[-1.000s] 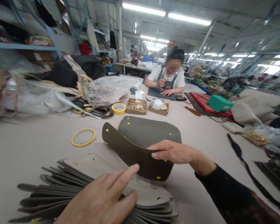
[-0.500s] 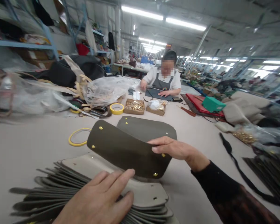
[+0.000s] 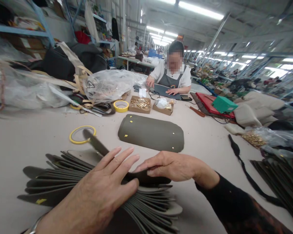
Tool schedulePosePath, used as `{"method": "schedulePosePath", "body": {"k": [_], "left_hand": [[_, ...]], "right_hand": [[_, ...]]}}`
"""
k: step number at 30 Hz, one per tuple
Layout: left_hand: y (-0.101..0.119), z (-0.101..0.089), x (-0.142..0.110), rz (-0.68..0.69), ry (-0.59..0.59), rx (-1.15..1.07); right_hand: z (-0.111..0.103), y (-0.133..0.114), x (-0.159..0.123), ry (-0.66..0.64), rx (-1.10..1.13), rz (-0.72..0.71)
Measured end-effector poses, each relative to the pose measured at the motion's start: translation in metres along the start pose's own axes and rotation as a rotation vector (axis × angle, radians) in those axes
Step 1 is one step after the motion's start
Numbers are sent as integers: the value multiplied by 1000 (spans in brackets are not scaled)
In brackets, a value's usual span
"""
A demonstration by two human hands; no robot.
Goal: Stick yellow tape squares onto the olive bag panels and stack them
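Note:
My right hand (image 3: 172, 165) pinches the edge of a dark olive leather-like panel (image 3: 158, 179) between thumb and fingers. That panel is bent, its far left end (image 3: 97, 143) rising from the stack. My left hand (image 3: 100, 185), fingers spread, lies over the middle of the panel and the fanned stack of similar panels (image 3: 53, 182), hiding part of both. Yellow tape shows on one lower panel. Beyond my hands, another olive panel (image 3: 151, 133) lies flat on the table, with small yellow and shiny marks near its ends.
A thin yellow tape ring (image 3: 82, 142) and a thicker yellow roll (image 3: 121, 106) lie on the table. Two boxes of gold-coloured metal parts (image 3: 139, 104) stand behind. A co-worker (image 3: 171, 78) sits across. More dark panels (image 3: 278, 185) and a black strap (image 3: 246, 175) are at right.
The panel in my right hand has come down from above the stack onto it, now bent and seen nearly edge-on. The flat panel behind is uncovered. My left hand remains on the stack.

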State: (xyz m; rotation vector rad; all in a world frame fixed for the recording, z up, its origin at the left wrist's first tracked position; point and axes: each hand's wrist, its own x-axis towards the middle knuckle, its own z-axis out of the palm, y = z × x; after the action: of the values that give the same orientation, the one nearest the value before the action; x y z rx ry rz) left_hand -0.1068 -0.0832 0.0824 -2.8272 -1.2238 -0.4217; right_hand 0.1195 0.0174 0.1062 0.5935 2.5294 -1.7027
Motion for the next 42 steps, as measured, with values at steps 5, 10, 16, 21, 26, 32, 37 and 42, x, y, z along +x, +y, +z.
{"method": "schedulePosePath", "body": {"k": [5, 10, 16, 21, 26, 32, 37, 42], "left_hand": [[-1, -3, 4, -74, -191, -92], [5, -7, 7, -195, -200, -155], [7, -16, 20, -252, -251, -56], [8, -20, 7, -224, -128, -67], [-35, -23, -59, -499, 444, -130], [-67, 10, -111, -1061, 765, -924], [-49, 26, -102, -873, 713, -1197], [-54, 43, -116, -899, 985, -1159]], "right_hand": [[4, -9, -1, -25, -56, 55], [15, -32, -2, 35, -302, 200], [52, -43, 33, 179, -869, 495], [62, -42, 45, 179, -889, 597], [64, -59, 32, 282, -841, 624], [67, -62, 30, 333, -866, 568], [66, -52, 28, 382, -902, 573], [71, -48, 24, 428, -967, 537]]}}
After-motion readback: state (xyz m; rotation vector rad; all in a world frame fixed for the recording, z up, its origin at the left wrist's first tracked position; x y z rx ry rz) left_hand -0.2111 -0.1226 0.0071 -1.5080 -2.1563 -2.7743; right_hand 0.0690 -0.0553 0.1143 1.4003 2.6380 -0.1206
